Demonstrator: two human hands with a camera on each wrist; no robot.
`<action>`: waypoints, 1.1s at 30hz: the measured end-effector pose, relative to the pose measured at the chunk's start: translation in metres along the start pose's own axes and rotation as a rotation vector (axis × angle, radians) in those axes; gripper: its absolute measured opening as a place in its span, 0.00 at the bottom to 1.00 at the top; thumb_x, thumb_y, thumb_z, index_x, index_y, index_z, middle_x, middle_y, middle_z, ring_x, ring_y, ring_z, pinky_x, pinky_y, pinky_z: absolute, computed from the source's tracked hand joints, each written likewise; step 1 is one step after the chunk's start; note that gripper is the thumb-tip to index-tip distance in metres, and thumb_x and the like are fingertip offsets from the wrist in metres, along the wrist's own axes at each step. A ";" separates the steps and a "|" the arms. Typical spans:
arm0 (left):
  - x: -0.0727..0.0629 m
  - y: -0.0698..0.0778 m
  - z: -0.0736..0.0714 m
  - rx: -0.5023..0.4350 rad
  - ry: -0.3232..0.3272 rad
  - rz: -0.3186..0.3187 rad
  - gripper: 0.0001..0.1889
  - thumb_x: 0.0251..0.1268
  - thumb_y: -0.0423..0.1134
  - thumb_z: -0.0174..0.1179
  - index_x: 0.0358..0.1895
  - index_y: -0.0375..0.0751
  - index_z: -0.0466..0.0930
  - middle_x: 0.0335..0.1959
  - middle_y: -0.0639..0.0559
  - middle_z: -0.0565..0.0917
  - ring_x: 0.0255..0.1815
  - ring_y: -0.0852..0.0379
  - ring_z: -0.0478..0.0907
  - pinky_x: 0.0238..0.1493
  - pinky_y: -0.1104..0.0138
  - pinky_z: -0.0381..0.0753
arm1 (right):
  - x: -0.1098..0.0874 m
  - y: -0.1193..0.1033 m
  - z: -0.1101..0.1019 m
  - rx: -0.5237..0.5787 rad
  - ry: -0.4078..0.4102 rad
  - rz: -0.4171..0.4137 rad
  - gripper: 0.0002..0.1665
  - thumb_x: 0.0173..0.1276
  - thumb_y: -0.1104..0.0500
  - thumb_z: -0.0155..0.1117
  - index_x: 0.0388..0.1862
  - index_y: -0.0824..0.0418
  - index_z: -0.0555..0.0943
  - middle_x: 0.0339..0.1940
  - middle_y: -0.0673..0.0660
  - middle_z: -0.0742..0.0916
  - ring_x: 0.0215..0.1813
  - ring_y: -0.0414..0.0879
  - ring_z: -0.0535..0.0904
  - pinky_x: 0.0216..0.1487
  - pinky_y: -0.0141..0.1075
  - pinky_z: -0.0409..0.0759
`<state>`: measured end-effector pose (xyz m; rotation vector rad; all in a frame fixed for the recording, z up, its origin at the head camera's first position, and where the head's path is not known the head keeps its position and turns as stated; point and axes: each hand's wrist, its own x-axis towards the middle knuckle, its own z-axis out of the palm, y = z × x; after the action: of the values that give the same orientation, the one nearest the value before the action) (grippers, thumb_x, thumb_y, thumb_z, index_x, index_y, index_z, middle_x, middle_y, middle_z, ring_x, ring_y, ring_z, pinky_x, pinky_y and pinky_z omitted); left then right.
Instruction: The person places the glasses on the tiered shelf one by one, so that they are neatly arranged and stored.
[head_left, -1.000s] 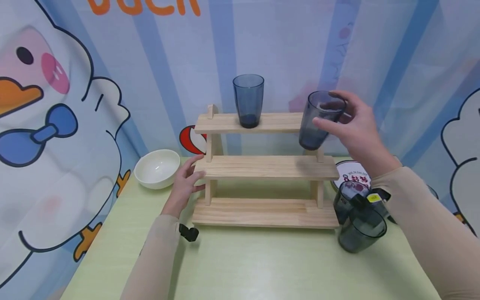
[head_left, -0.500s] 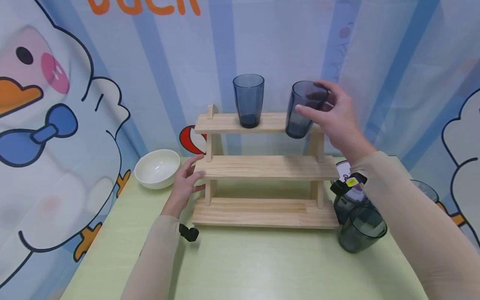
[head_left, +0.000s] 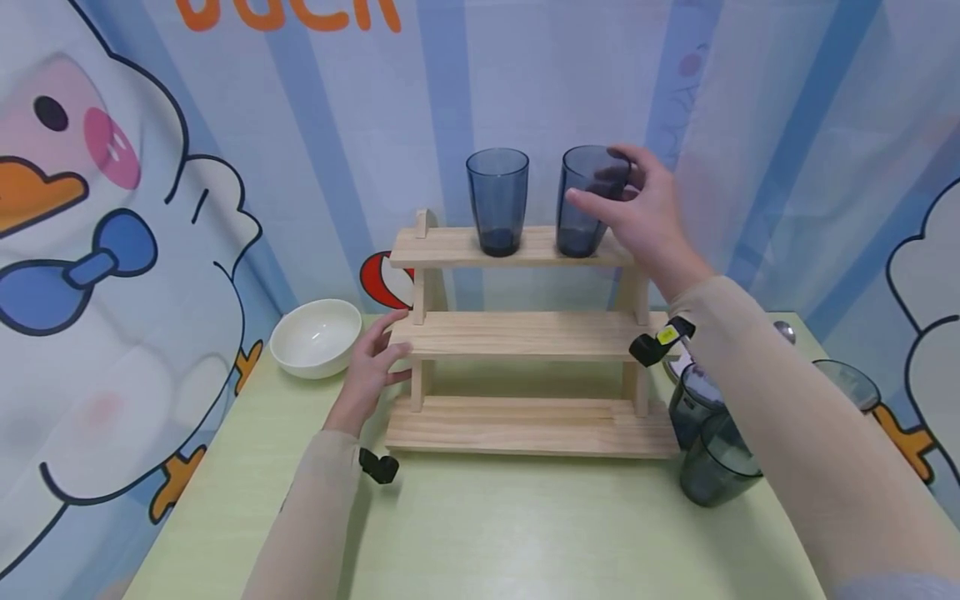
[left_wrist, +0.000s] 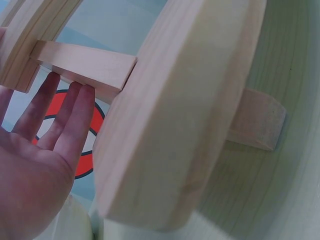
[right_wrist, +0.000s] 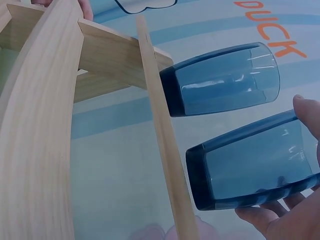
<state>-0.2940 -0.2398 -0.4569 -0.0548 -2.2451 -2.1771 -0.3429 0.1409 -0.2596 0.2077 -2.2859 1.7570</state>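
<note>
A three-tier wooden stand (head_left: 525,333) stands on the table. My right hand (head_left: 648,208) holds a blue-tinted drinking glass (head_left: 576,225) upright over the right part of the top tier, thumb on the near side and fingers behind. Seen from the right wrist, this glass (right_wrist: 255,160) has its dark base right by the tier's edge. To its left, a matching glass (head_left: 498,204) stands on the same tier. My left hand (head_left: 369,367) is at the stand's left end, by the middle tier. In the left wrist view, its extended fingers (left_wrist: 75,120) touch an upright post (left_wrist: 85,65).
Beside the left hand sits a white bowl (head_left: 315,337). More dark glasses, a front one (head_left: 712,467) and one farther right (head_left: 847,383), stand right of the stand, partly behind my right sleeve. A printed curtain (head_left: 300,125) hangs close behind.
My right hand has carried its glass left and up, from right of the top tier to a place beside the standing glass, and the glass is now more upright. The left hand has stayed put.
</note>
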 end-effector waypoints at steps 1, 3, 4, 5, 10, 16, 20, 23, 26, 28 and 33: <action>0.000 0.000 0.000 0.001 0.001 0.001 0.30 0.75 0.36 0.58 0.78 0.55 0.69 0.75 0.42 0.72 0.68 0.40 0.75 0.58 0.39 0.83 | 0.001 0.000 0.001 -0.007 0.004 0.008 0.51 0.61 0.44 0.82 0.80 0.40 0.67 0.69 0.55 0.80 0.68 0.49 0.75 0.72 0.45 0.76; 0.000 0.000 0.000 0.002 0.002 0.001 0.30 0.75 0.36 0.58 0.78 0.56 0.69 0.75 0.42 0.72 0.69 0.40 0.75 0.59 0.39 0.83 | 0.003 0.000 0.003 -0.009 0.007 0.022 0.51 0.61 0.44 0.82 0.80 0.40 0.67 0.71 0.56 0.78 0.69 0.49 0.74 0.72 0.46 0.76; 0.000 0.000 0.000 -0.001 0.002 0.001 0.30 0.75 0.36 0.58 0.78 0.55 0.69 0.75 0.42 0.72 0.69 0.40 0.75 0.59 0.39 0.82 | 0.004 -0.001 0.003 -0.010 0.009 0.031 0.51 0.61 0.44 0.82 0.80 0.39 0.66 0.72 0.56 0.77 0.70 0.49 0.73 0.73 0.46 0.75; 0.000 0.000 0.000 -0.002 0.003 0.001 0.30 0.75 0.35 0.58 0.78 0.55 0.69 0.75 0.42 0.72 0.69 0.40 0.75 0.59 0.38 0.82 | 0.004 -0.001 0.004 -0.007 0.010 0.039 0.51 0.61 0.44 0.82 0.80 0.39 0.66 0.73 0.56 0.77 0.70 0.49 0.73 0.73 0.46 0.75; 0.000 0.000 0.000 -0.008 0.001 0.002 0.30 0.74 0.35 0.57 0.78 0.55 0.69 0.75 0.41 0.72 0.68 0.40 0.75 0.59 0.38 0.82 | 0.007 -0.003 0.004 0.006 0.011 0.074 0.52 0.62 0.43 0.81 0.82 0.40 0.65 0.77 0.57 0.73 0.73 0.50 0.70 0.76 0.45 0.72; 0.000 0.001 0.000 -0.007 -0.001 -0.003 0.30 0.75 0.35 0.57 0.79 0.55 0.69 0.75 0.40 0.72 0.68 0.40 0.75 0.59 0.39 0.82 | 0.014 -0.002 0.008 -0.010 -0.009 0.069 0.53 0.62 0.43 0.80 0.83 0.40 0.64 0.77 0.58 0.73 0.72 0.50 0.72 0.73 0.45 0.75; 0.000 0.001 0.000 -0.005 -0.004 -0.002 0.30 0.76 0.35 0.57 0.79 0.54 0.68 0.75 0.41 0.72 0.68 0.40 0.75 0.60 0.39 0.82 | 0.016 -0.001 0.011 -0.022 -0.016 0.041 0.54 0.63 0.44 0.80 0.83 0.43 0.63 0.75 0.60 0.74 0.69 0.51 0.73 0.69 0.45 0.78; 0.000 0.001 -0.001 -0.005 -0.004 -0.001 0.30 0.75 0.35 0.57 0.79 0.55 0.69 0.75 0.41 0.72 0.68 0.40 0.75 0.60 0.39 0.82 | 0.016 -0.001 0.013 -0.039 -0.007 0.034 0.54 0.63 0.43 0.80 0.83 0.44 0.62 0.75 0.60 0.74 0.69 0.51 0.73 0.68 0.45 0.79; 0.000 0.001 0.000 -0.004 -0.002 0.000 0.30 0.75 0.35 0.57 0.78 0.55 0.69 0.75 0.41 0.71 0.68 0.39 0.75 0.60 0.39 0.82 | 0.016 -0.001 0.014 -0.064 -0.001 0.041 0.55 0.62 0.41 0.80 0.84 0.43 0.61 0.76 0.60 0.72 0.70 0.51 0.72 0.68 0.45 0.78; 0.000 0.001 0.000 -0.003 -0.002 0.001 0.30 0.75 0.35 0.57 0.79 0.55 0.69 0.76 0.41 0.71 0.68 0.39 0.75 0.60 0.38 0.82 | 0.016 -0.002 0.015 -0.079 -0.001 0.049 0.56 0.62 0.39 0.79 0.84 0.42 0.60 0.77 0.59 0.71 0.71 0.51 0.72 0.69 0.45 0.78; 0.001 0.000 0.001 -0.005 -0.001 0.004 0.30 0.75 0.35 0.57 0.78 0.55 0.69 0.76 0.41 0.71 0.69 0.39 0.75 0.60 0.39 0.81 | 0.014 -0.003 0.013 -0.100 -0.010 0.066 0.58 0.62 0.36 0.78 0.85 0.40 0.57 0.78 0.59 0.69 0.74 0.52 0.70 0.71 0.47 0.76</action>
<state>-0.2951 -0.2387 -0.4565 -0.0600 -2.2384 -2.1815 -0.3569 0.1277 -0.2560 0.1237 -2.4066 1.6704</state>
